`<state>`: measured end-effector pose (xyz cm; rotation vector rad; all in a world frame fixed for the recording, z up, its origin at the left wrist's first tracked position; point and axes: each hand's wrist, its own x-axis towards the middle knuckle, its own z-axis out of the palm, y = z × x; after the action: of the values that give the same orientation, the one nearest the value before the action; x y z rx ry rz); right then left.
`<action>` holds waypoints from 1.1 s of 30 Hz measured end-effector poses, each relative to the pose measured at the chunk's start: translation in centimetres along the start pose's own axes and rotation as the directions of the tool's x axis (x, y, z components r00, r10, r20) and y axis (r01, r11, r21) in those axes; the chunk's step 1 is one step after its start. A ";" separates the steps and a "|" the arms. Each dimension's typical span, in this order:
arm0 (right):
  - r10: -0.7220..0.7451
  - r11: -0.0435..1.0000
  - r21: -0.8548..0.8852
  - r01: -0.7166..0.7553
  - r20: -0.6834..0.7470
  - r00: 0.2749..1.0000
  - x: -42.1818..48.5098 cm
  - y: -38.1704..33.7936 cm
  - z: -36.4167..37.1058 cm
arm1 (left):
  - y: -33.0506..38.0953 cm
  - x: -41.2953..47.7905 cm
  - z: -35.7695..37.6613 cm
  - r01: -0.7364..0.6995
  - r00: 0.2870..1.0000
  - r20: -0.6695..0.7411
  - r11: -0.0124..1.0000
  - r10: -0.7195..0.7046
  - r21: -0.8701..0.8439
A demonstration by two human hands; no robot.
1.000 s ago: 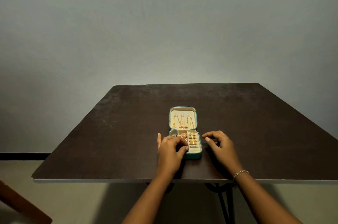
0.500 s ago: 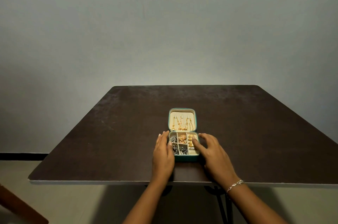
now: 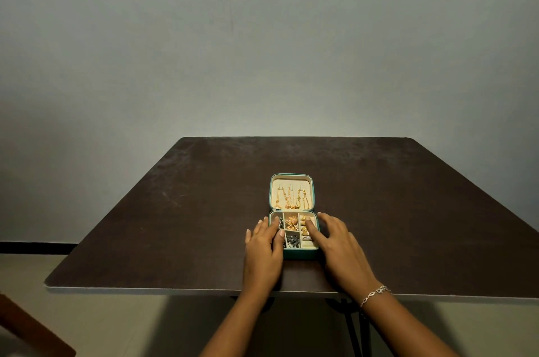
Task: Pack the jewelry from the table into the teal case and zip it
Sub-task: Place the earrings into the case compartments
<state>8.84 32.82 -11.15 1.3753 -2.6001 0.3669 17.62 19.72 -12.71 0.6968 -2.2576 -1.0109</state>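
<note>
The teal case (image 3: 300, 254) lies open near the table's front edge, its cream lid (image 3: 291, 181) folded back flat and holding gold chains (image 3: 292, 198). The base compartments hold gold pieces (image 3: 291, 221), gold rings (image 3: 304, 228) and dark pieces (image 3: 292, 240). My left hand (image 3: 264, 251) lies flat against the case's left side, fingertips over its left compartments. My right hand (image 3: 338, 245) rests at the right side, index finger reaching onto the ring column. Neither hand holds anything.
The dark brown table (image 3: 180, 225) stands against a plain grey wall. A brown wooden piece (image 3: 32, 330) shows at the bottom left, below table level. Black table legs (image 3: 354, 327) are under the front edge. A silver bracelet (image 3: 374, 294) is on my right wrist.
My left hand drew back off the base, uncovering the left compartments. My right hand slid in from the right until it touched the case's right side.
</note>
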 end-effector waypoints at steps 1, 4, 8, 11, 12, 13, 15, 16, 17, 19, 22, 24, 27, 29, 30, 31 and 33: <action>0.004 1.000 -0.010 -0.003 0.013 1.000 0.0 0.1 0.1 | 0.0 -0.1 0.1 0.000 1.000 0.005 1.000 -0.001 0.020; 0.035 0.999 -0.029 -0.034 0.035 0.999 0.2 0.1 0.1 | -0.1 -0.1 0.2 0.006 1.000 0.017 0.999 -0.007 0.049; 0.055 0.998 -0.012 -0.055 0.051 0.997 1.2 0.5 0.2 | 0.0 -0.2 0.2 -0.003 1.000 0.018 0.998 0.002 0.065; 0.120 0.989 0.078 -0.125 0.063 0.991 1.8 0.8 0.6 | 0.0 -0.2 0.2 -0.020 1.000 0.021 0.997 0.019 0.076; 0.136 0.984 0.109 -0.143 0.067 0.988 1.8 0.8 0.7 | -0.1 -0.2 0.2 -0.026 0.999 0.023 0.996 0.024 0.088; 0.126 0.986 0.103 -0.133 0.068 0.990 1.8 0.9 0.7 | -0.2 -0.2 0.2 -0.035 0.999 0.023 0.995 0.033 0.099; 0.097 0.992 0.077 -0.101 0.055 0.994 1.5 1.1 0.8 | -0.2 -0.3 0.2 -0.063 0.998 0.019 0.991 0.062 0.119; 0.095 0.991 0.088 -0.098 0.037 0.995 1.4 1.1 0.9 | -0.1 -0.4 0.2 -0.088 0.996 0.018 0.988 0.086 0.128; 0.095 0.990 0.100 -0.096 0.018 0.995 1.2 1.1 0.9 | 0.1 -0.5 0.2 -0.126 0.992 0.015 0.983 0.125 0.137; 0.098 0.986 0.136 -0.096 -0.006 0.995 1.0 1.2 1.1 | 0.3 -0.4 0.4 -0.190 0.982 0.038 0.966 0.186 0.173; 0.112 0.983 0.145 -0.110 -0.002 0.994 0.9 1.0 1.2 | 0.7 -0.2 0.6 -0.225 0.974 0.075 0.940 0.213 0.255; 0.115 0.983 0.148 -0.113 -0.003 0.993 0.8 1.0 1.3 | 1.0 -0.1 0.6 -0.241 0.970 0.093 0.925 0.223 0.293; 0.111 0.982 0.157 -0.108 -0.007 0.994 0.7 1.0 1.2 | 1.2 0.0 0.9 -0.259 0.966 0.108 0.904 0.236 0.341; 0.106 0.983 0.153 -0.103 -0.010 0.994 0.7 1.0 1.1 | 1.4 0.0 1.0 -0.272 0.962 0.119 0.892 0.245 0.360; 0.106 0.983 0.151 -0.103 -0.012 0.994 0.7 1.1 1.2 | 1.5 -0.1 1.0 -0.278 0.960 0.127 0.886 0.248 0.371; 0.109 0.983 0.150 -0.107 -0.011 0.994 0.7 1.1 1.2 | 1.5 -0.2 1.0 -0.285 0.958 0.133 0.880 0.253 0.380; 0.116 0.983 0.144 -0.115 -0.002 0.993 0.7 1.1 1.3 | 1.6 -0.3 0.8 -0.297 0.955 0.141 0.873 0.262 0.386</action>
<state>7.44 32.47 -12.32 1.2630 -2.6990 0.5881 16.88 21.21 -12.01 0.4703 -2.5814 -0.4425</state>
